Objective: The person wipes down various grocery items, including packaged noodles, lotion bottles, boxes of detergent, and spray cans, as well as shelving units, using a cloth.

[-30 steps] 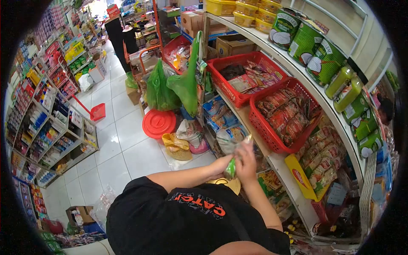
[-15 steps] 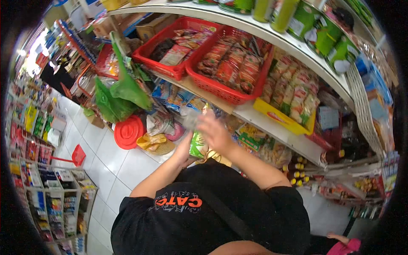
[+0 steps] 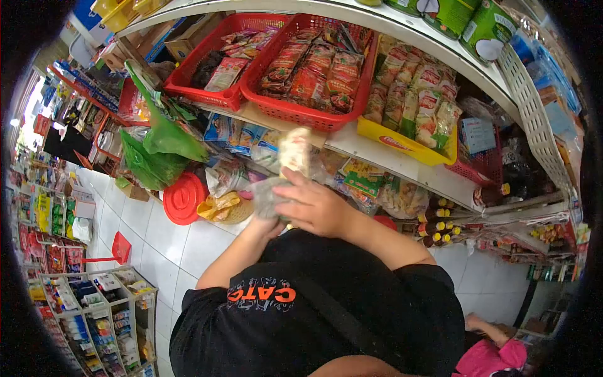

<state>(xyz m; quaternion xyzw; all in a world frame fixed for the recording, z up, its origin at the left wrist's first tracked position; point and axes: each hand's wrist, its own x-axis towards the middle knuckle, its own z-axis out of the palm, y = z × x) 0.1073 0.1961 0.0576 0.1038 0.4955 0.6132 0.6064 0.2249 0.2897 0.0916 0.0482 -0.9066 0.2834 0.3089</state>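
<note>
A long cream-coloured food packet with red marks [image 3: 295, 151] stands roughly upright in front of my chest, its top blurred. My left hand [image 3: 266, 226] is closed around its lower end, partly hidden behind a crumpled grey cloth [image 3: 269, 196]. Across the packet's middle lies my right hand [image 3: 317, 204], its fingers bent over the cloth and pressing it against the wrapper. Similar packets fill the yellow tray [image 3: 405, 149] on the shelf ahead to the right.
Two red baskets [image 3: 301, 114] of packets sit beside the tray on the shelf [image 3: 370, 147]. Green cans [image 3: 487, 31] stand above. Green bags [image 3: 157, 157] hang left over a red lid [image 3: 183, 198]. A person in pink [image 3: 493, 358] is behind at lower right.
The packet has turned, showing its cream-and-red side higher up instead of the green-and-white one. My right hand and the cloth have come lower, towards my left hand. The view has shifted.
</note>
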